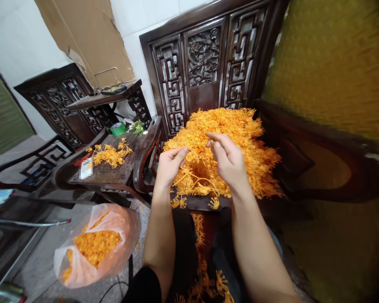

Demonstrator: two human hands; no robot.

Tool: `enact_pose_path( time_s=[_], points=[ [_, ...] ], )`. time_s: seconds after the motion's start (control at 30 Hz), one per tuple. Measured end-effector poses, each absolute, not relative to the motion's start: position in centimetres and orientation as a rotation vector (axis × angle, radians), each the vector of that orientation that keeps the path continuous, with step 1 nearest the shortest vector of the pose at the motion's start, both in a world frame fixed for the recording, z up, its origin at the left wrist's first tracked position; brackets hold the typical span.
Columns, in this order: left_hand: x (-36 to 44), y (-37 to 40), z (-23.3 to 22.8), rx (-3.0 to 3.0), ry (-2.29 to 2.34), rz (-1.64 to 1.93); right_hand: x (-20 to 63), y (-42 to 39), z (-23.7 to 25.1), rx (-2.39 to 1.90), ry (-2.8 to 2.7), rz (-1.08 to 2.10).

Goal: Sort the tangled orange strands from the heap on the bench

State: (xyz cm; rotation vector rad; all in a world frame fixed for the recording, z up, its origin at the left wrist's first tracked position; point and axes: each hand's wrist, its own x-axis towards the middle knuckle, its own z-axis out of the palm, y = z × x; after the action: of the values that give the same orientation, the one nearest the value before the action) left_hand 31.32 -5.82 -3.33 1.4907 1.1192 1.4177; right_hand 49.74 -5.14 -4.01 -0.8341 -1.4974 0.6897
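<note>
Over the orange heap (224, 122), left hand (171, 165) is pinching a strand (189, 171); right hand (229, 159), can't tell; light pressure should be sparing it!

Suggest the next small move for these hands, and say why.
Perhaps ease the right hand toward the left hand, so both could work one piece: the left thumb and forefinger look pinched together, the hands stand apart, and both are over the orange pile. Whether either holds a strand is unclear.
</note>
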Motion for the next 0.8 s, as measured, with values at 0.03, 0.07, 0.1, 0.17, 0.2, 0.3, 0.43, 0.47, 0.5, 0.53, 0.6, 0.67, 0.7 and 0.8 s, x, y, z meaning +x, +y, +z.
enact_pose_path(
  time_s=[0.03, 0.07, 0.1, 0.17, 0.2, 0.3, 0.43, 0.47, 0.5, 0.53, 0.6, 0.67, 0.7, 0.8],
  points=[
    [31.3, -5.8, -3.3, 1.479, 1.115, 1.392, 49.7, -5.4, -3.8, -0.821, -1.612, 0.602],
    [31.2, -5.8, -3.4, 1.475, 1.109, 1.357, 49.7, -5.6, -3.6, -0.805, -1.717, 0.521],
    [31.1, -5.8, -3.4, 1.481, 1.1, 1.316, 49.6, -5.7, -3.5, -0.786, -1.81, 0.467],
    [30.8, -5.8, -3.5, 1.511, 1.076, 1.243, 49.2, -5.8, -3.5, -0.75, -1.943, 0.462],
    [30.7, -5.8, -3.5, 1.523, 1.063, 1.222, 48.9, -5.7, -3.7, -0.735, -1.958, 0.479],
    [30.7, -6.1, -3.3, 1.51, 1.032, 1.22, 47.9, -5.1, -4.4, -0.722, -1.754, 0.592],
    [31.6, -6.5, -3.2, 1.497, 1.039, 1.194, 46.1, -3.9, -5.1, -0.73, -1.056, 0.934],
    [32.0, -6.5, -3.2, 1.502, 1.046, 1.191, 45.6, -3.6, -5.1, -0.716, -0.913, 1.007],
    [32.4, -6.4, -3.3, 1.504, 1.052, 1.196, 45.0, -3.3, -5.1, -0.701, -0.81, 1.061],
    [32.7, -6.3, -3.3, 1.502, 1.057, 1.204, 44.6, -3.1, -5.0, -0.688, -0.745, 1.096],
    [33.1, -6.1, -3.3, 1.493, 1.072, 1.216, 44.0, -2.8, -5.0, -0.664, -0.681, 1.13],
    [32.8, -6.3, -3.1, 1.497, 1.089, 1.224, 44.3, -2.3, -5.1, -0.632, -0.651, 1.148],
    [32.3, -6.5, -2.9, 1.502, 1.104, 1.251, 44.9, -1.9, -5.3, -0.615, -0.639, 1.148],
    [29.9, -7.7, -2.0, 1.46, 1.188, 1.449, 48.1, -0.6, -6.1, -0.588, -0.601, 1.12]
  ],
)
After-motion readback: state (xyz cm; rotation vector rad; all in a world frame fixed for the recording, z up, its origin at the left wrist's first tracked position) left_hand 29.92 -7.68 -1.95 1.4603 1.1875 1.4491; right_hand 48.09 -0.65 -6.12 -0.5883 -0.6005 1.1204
